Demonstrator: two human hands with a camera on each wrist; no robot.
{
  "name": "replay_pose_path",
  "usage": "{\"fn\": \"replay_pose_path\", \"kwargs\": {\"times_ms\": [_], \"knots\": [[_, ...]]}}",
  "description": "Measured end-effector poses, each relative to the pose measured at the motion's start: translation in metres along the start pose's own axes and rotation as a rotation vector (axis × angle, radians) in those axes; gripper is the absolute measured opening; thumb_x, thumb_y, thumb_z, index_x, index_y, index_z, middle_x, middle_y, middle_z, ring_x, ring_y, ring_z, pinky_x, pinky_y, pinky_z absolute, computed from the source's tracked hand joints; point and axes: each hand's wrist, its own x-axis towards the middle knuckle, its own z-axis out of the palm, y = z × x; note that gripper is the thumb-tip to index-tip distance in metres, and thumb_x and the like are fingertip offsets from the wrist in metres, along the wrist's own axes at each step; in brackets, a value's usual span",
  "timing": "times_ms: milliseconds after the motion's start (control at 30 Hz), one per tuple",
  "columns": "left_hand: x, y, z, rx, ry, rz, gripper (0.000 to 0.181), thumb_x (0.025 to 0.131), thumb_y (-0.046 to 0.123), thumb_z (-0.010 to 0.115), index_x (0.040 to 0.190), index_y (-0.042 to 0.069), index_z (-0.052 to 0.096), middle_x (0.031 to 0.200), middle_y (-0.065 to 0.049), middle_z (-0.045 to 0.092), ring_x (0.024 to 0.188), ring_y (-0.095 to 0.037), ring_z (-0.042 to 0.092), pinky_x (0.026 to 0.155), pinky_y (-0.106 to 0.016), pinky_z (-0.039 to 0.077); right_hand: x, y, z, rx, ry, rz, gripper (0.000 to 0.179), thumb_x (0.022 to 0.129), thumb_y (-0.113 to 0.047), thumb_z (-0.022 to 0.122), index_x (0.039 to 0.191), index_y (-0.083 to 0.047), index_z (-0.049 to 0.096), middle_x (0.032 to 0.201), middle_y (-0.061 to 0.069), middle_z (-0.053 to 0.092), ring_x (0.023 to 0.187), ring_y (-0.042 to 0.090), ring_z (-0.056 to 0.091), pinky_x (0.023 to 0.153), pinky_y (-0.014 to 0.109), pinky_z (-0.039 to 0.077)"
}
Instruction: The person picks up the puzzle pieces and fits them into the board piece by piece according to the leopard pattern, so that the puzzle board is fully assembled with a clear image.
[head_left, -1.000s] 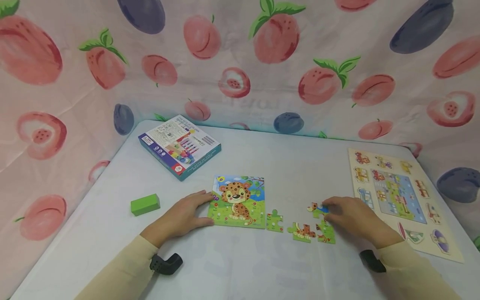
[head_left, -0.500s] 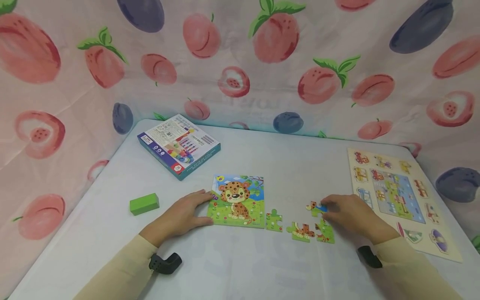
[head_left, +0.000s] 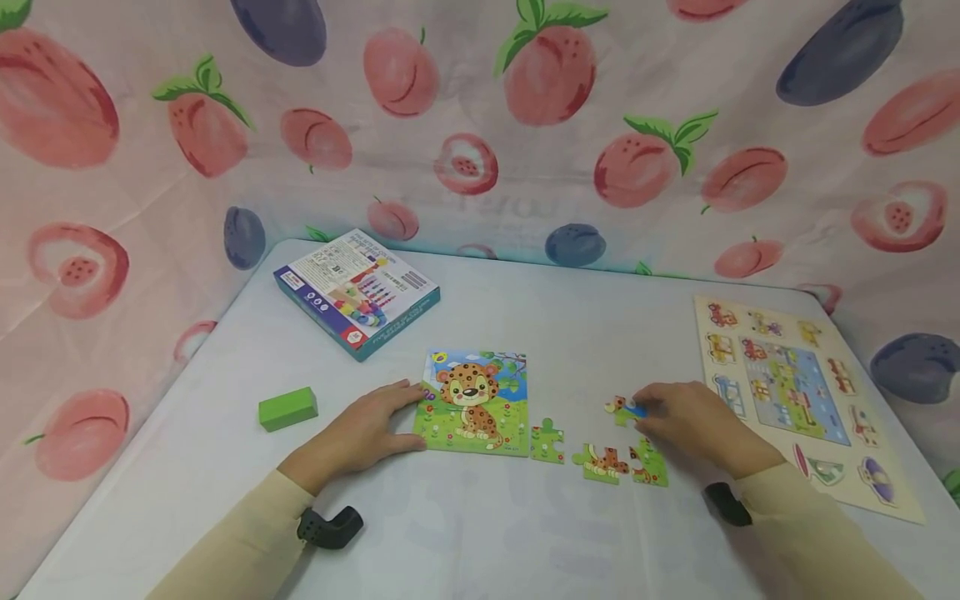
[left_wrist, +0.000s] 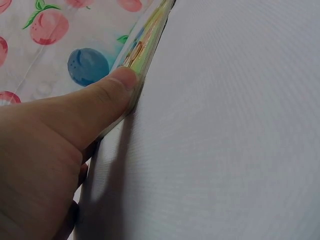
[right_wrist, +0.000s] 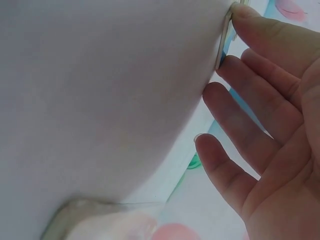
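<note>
In the head view, my left hand (head_left: 366, 429) rests at the left edge of a square leopard-cub picture board (head_left: 472, 408). Its thumb touches the board's edge, as the left wrist view shows at the thumb (left_wrist: 107, 97); the fingers are spread apart from it. To the right, my right hand (head_left: 690, 421) pinches a jigsaw piece (head_left: 621, 408) with blue and orange-spotted print; the fingers hide part of it. Below this piece lie a green-and-spotted jigsaw piece (head_left: 649, 463) and one with the cub's paws (head_left: 602, 462). A green jigsaw piece (head_left: 548, 442) lies next to the board.
A green block (head_left: 288, 408) lies left of my left hand. Behind it is a flat printed box (head_left: 360, 292). At the right edge lies a wooden vehicle puzzle board (head_left: 810, 392). A fruit-print cloth (head_left: 465, 100) hangs behind the white table (head_left: 480, 542).
My right hand has moved slightly left and away from me with the pinched jigsaw piece, widening the gap to the piece below. My left hand stays at the board.
</note>
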Motion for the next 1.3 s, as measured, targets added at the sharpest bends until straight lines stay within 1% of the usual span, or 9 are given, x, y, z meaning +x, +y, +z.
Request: {"fn": "replay_pose_path", "kwargs": {"times_ms": [400, 833, 1100, 1300], "knots": [[0.0, -0.002, 0.001, -0.012, 0.007, 0.022, 0.069, 0.087, 0.035, 0.079, 0.145, 0.009, 0.053, 0.152, -0.01, 0.046, 0.144, -0.033, 0.034, 0.116, -0.052, 0.032, 0.009, -0.007, 0.001, 0.01, -0.018, 0.001, 0.038, 0.089, -0.024, 0.077, 0.121, -0.005, 0.07, 0.118, 0.012, 0.07, 0.114, 0.037, 0.061, 0.099, 0.06, 0.047], [-0.001, -0.001, 0.0, -0.018, 0.008, 0.02, 0.068, 0.087, 0.035, 0.079, 0.145, 0.011, 0.053, 0.152, -0.01, 0.046, 0.145, -0.032, 0.034, 0.116, -0.052, 0.031, 0.02, -0.014, 0.002, -0.006, -0.018, -0.036, 0.039, 0.09, -0.023, 0.075, 0.123, -0.003, 0.069, 0.119, 0.013, 0.069, 0.114, 0.036, 0.061, 0.1, 0.058, 0.047], [-0.001, 0.0, -0.001, -0.014, 0.001, 0.018, 0.068, 0.087, 0.035, 0.079, 0.145, 0.01, 0.053, 0.153, -0.011, 0.045, 0.145, -0.033, 0.033, 0.116, -0.053, 0.031, 0.027, -0.023, 0.003, -0.021, -0.03, -0.027, 0.041, 0.091, -0.023, 0.075, 0.126, -0.002, 0.067, 0.121, 0.013, 0.068, 0.116, 0.036, 0.06, 0.102, 0.058, 0.046], [-0.001, 0.0, -0.001, -0.006, -0.001, 0.017, 0.068, 0.088, 0.035, 0.079, 0.145, 0.01, 0.052, 0.153, -0.011, 0.045, 0.144, -0.034, 0.034, 0.116, -0.053, 0.031, 0.032, -0.03, 0.003, -0.044, -0.021, -0.066, 0.039, 0.09, -0.021, 0.075, 0.124, -0.002, 0.068, 0.12, 0.013, 0.069, 0.116, 0.036, 0.061, 0.102, 0.056, 0.046]]}}
